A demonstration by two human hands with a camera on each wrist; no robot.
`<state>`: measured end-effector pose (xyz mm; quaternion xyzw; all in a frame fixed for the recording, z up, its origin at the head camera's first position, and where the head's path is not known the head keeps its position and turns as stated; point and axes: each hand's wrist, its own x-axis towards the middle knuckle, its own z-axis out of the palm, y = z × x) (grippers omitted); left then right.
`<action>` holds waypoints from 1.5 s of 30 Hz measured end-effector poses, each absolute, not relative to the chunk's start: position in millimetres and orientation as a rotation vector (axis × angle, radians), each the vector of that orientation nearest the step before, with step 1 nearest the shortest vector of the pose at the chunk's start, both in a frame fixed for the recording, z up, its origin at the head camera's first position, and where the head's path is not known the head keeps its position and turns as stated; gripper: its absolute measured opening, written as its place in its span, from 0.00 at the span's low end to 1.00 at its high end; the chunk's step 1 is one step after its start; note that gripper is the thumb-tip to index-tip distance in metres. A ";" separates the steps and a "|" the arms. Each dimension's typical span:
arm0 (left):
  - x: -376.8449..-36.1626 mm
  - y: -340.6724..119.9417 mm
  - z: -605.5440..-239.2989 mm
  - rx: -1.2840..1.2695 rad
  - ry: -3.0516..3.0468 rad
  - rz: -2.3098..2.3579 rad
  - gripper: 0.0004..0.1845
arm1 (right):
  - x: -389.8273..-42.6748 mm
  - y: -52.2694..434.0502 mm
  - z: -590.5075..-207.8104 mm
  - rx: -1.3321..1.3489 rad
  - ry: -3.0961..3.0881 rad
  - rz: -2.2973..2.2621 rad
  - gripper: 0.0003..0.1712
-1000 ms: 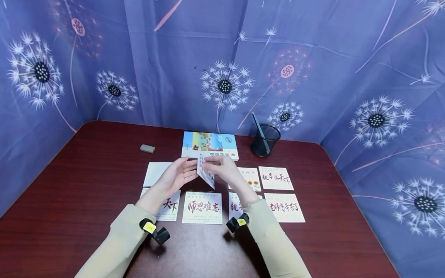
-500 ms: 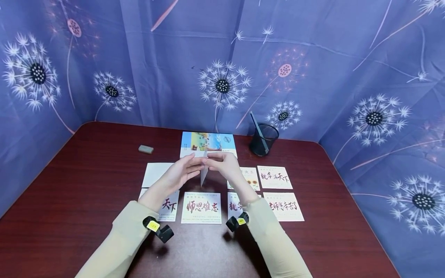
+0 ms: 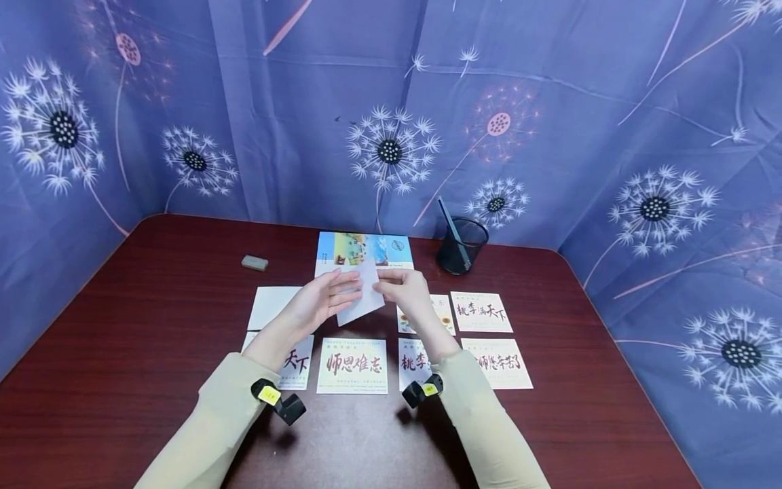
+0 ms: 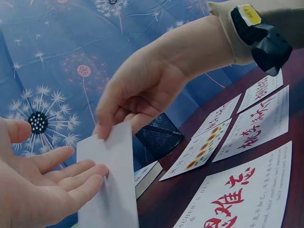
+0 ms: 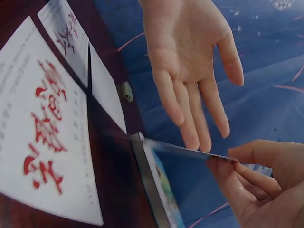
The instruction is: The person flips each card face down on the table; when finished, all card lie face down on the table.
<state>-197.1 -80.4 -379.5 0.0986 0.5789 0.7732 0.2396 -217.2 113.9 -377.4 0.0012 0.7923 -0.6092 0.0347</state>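
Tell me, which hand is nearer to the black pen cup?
Right. The right hand pinches the white card just left of the pen cup; the left hand is farther left, beyond the card.

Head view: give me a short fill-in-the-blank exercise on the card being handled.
1. The right hand pinches a card whose upward face is ____.
2. The left hand has its fingers ____ beside the card.
3. The black mesh holder stands on the ____.

Missing words: blank; straight; table

I see bare table (image 3: 153,319) left of the greeting cards (image 3: 352,365); behind the cards, the book (image 3: 365,249) and mesh pen holder (image 3: 462,246) block my way.
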 end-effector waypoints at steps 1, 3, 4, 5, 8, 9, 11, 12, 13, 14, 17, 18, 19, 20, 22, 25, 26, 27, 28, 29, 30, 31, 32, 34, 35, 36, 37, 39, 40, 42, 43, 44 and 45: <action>-198.0 -80.6 -380.4 0.276 1.576 2.119 0.31 | -217.1 115.1 -378.9 0.028 2.434 -1.880 0.19; -199.5 -81.2 -382.2 0.275 1.555 2.130 0.31 | -217.2 117.9 -383.2 0.076 2.419 -1.898 0.19; -200.2 -81.6 -383.3 0.274 1.548 2.134 0.31 | -217.0 119.6 -385.7 0.101 2.409 -1.903 0.18; -201.0 -82.0 -384.4 0.270 1.535 2.143 0.31 | -217.0 121.2 -388.3 0.122 2.396 -1.904 0.18; -203.0 -84.1 -388.1 0.241 1.488 2.176 0.32 | -217.0 127.2 -398.1 0.184 2.347 -1.889 0.19; -203.7 -84.7 -389.5 0.231 1.474 2.185 0.32 | -216.9 129.1 -401.4 0.200 2.328 -1.886 0.19; -205.1 -85.8 -392.1 0.208 1.438 2.202 0.32 | -217.0 132.9 -408.2 0.222 2.294 -1.885 0.19; -205.7 -86.0 -393.5 0.199 1.428 2.202 0.32 | -216.9 134.4 -411.1 0.227 2.284 -1.884 0.19; -206.4 -85.8 -395.0 0.193 1.423 2.198 0.32 | -216.8 135.7 -413.7 0.231 2.272 -1.888 0.20; -207.1 -85.3 -396.6 0.187 1.417 2.192 0.32 | -216.8 136.5 -416.0 0.226 2.264 -1.893 0.20; -208.7 -82.5 -401.4 0.174 1.414 2.155 0.31 | -215.8 137.2 -421.0 0.223 2.255 -1.880 0.20; -209.3 -81.0 -403.3 0.163 1.412 2.144 0.31 | -215.2 137.0 -422.2 0.226 2.255 -1.872 0.20; -209.6 -79.6 -404.9 0.159 1.409 2.132 0.31 | -214.6 136.6 -423.2 0.231 2.256 -1.865 0.20; -209.6 -78.2 -406.3 0.152 1.406 2.124 0.31 | -213.9 136.1 -424.0 0.234 2.256 -1.857 0.20; -209.2 -76.1 -409.2 0.133 1.410 2.105 0.31 | -212.8 135.2 -425.5 0.233 2.267 -1.838 0.20; -208.4 -74.4 -413.2 0.116 1.417 2.087 0.31 | -212.4 134.5 -426.6 0.223 2.279 -1.815 0.20; -208.3 -74.2 -414.4 0.112 1.423 2.083 0.31 | -212.3 134.5 -426.6 0.218 2.282 -1.805 0.20; -208.4 -74.3 -415.4 0.105 1.426 2.080 0.31 | -212.4 134.7 -426.3 0.217 2.282 -1.795 0.21; -208.4 -74.4 -416.2 0.111 1.429 2.077 0.31 | -212.5 134.9 -425.6 0.219 2.276 -1.786 0.21; -208.6 -74.3 -416.9 0.113 1.434 2.075 0.31 | -212.6 135.6 -424.6 0.218 2.273 -1.774 0.21; -208.8 -74.6 -417.5 0.119 1.440 2.074 0.31 | -212.4 136.3 -423.4 0.211 2.270 -1.761 0.22; -209.2 -74.7 -418.5 0.114 1.437 2.077 0.31 | -212.1 137.2 -421.7 0.206 2.266 -1.748 0.22; -209.5 -74.9 -419.1 0.112 1.441 2.077 0.31 | -212.4 138.5 -421.0 0.200 2.262 -1.736 0.22; -210.1 -75.5 -420.8 0.109 1.446 2.077 0.31 | -212.6 141.0 -418.9 0.195 2.257 -1.707 0.22; -210.2 -75.7 -421.6 0.104 1.448 2.078 0.31 | -212.8 142.2 -418.3 0.194 2.259 -1.689 0.22; -210.3 -76.1 -422.3 0.104 1.450 2.077 0.31 | -213.0 143.2 -417.9 0.192 2.260 -1.672 0.22; -210.4 -76.1 -422.7 0.097 1.452 2.076 0.31 | -213.4 144.6 -417.3 0.185 2.263 -1.654 0.22; -210.1 -75.9 -423.0 0.091 1.460 2.069 0.31 | -213.7 147.6 -416.1 0.165 2.266 -1.625 0.22; -210.0 -75.9 -423.1 0.091 1.465 2.065 0.31 | -214.0 149.4 -415.6 0.143 2.268 -1.611 0.23; -209.6 -75.9 -423.2 0.087 1.477 2.059 0.31 | -214.3 152.9 -414.3 0.095 2.260 -1.599 0.24; -209.6 -75.8 -423.2 0.080 1.482 2.058 0.30 | -214.2 154.9 -413.5 0.070 2.251 -1.598 0.24; -209.6 -75.7 -423.2 0.078 1.483 2.059 0.30 | -214.1 156.6 -412.9 0.056 2.242 -1.601 0.24; -209.8 -75.3 -423.3 0.077 1.484 2.059 0.30 | -214.1 158.5 -412.5 0.033 2.231 -1.606 0.25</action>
